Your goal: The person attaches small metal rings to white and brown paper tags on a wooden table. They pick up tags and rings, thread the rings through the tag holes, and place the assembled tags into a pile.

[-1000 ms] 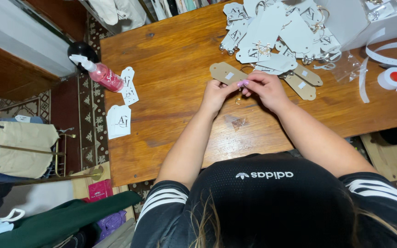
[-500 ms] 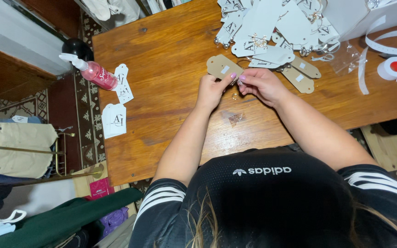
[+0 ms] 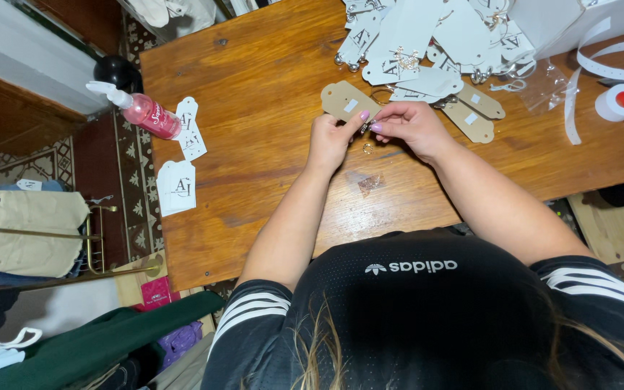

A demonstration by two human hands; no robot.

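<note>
Both hands have barely moved: left hand (image 3: 330,137) and right hand (image 3: 412,126) still pinch a small metal ring (image 3: 363,128) above the wooden table (image 3: 254,144), near its far edge.

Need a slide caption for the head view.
Left hand and right hand pinch a small metal piece over a wooden table, tan tag just beyond.

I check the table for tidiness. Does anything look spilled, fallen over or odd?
Yes: the pink spray bottle lies on its side near the table's left edge. The white tags form a loose, overlapping heap at the top. Nothing looks spilled or broken.
</note>
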